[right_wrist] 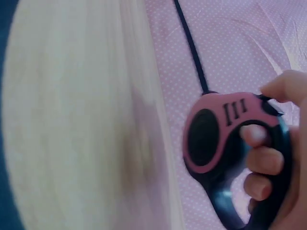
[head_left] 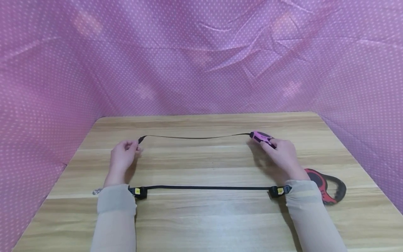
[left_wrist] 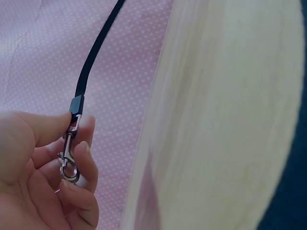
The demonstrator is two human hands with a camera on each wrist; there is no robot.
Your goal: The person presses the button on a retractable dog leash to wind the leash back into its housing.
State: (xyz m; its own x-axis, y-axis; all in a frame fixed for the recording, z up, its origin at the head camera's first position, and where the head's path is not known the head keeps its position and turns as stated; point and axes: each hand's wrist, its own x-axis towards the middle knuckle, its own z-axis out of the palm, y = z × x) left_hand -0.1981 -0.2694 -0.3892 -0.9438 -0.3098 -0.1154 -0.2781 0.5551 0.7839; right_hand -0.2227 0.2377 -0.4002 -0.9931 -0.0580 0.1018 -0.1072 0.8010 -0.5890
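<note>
In my right hand [head_left: 283,154] I grip the black handle of a pink and black retractable dog leash [right_wrist: 223,112], fingers curled through its loop. My right thumb lies at the black button on top of the case. A thin black strap [head_left: 195,138] runs from the case leftward, sagging slightly above the table. At its other end, my left hand [left_wrist: 33,163] pinches the strap's end fitting between thumb and finger. A silver snap hook [left_wrist: 68,158] hangs from that fitting against the curled fingers.
A second retractable leash [head_left: 330,187], red and black, lies beside my right forearm. A black strap [head_left: 207,188] stretches across the wooden table [head_left: 207,224] between my wrists. Left of my left wrist lies a metal clip [head_left: 97,191]. Pink dotted cloth [head_left: 201,70] surrounds the table.
</note>
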